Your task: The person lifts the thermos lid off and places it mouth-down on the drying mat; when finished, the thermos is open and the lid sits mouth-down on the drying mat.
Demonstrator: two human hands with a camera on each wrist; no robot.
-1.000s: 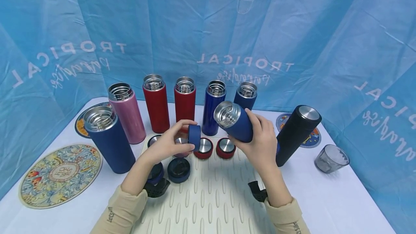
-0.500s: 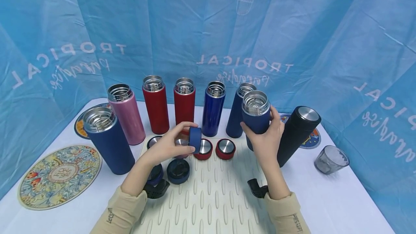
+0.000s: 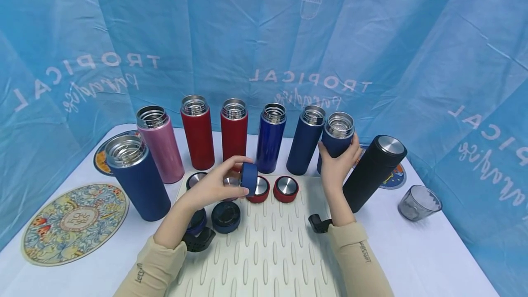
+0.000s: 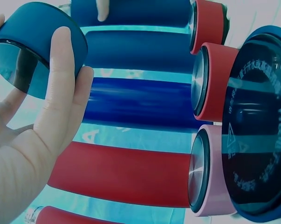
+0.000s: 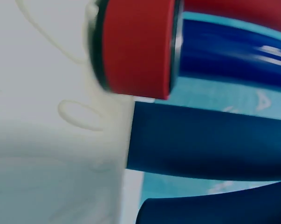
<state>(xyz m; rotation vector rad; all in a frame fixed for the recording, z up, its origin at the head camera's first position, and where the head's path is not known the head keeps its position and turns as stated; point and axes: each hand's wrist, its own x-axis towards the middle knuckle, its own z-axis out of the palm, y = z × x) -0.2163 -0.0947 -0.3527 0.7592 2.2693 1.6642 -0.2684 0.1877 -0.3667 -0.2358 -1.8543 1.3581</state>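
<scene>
My left hand (image 3: pixel 214 183) pinches a blue thermos lid (image 3: pixel 249 179) on its side over the pale ribbed mat (image 3: pixel 264 246). In the left wrist view, fingers lie along the wall of this lid (image 4: pixel 40 28). At the back right, my right hand (image 3: pixel 337 168) grips an uncapped dark blue thermos (image 3: pixel 335 145), upright beside another dark blue thermos (image 3: pixel 304 145). Its lower part (image 5: pixel 215 207) shows in the right wrist view, with the hand out of frame. Two red lids (image 3: pixel 286 189), a pink lid (image 4: pixel 217 175) and dark blue lids (image 3: pixel 225 217) lie on the mat.
Further uncapped bottles stand behind the mat: glossy blue (image 3: pixel 271 143), two red (image 3: pixel 198 141) and pink (image 3: pixel 162 150). A large blue thermos (image 3: pixel 142 187) stands left, near a patterned round placemat (image 3: pixel 78 242). To the right are a capped black thermos (image 3: pixel 371 175) and a grey glass (image 3: pixel 418 203).
My right hand has turned the tilted dark blue thermos upright and carried it right and back, down beside the other dark blue one. My left hand with the lid has barely moved.
</scene>
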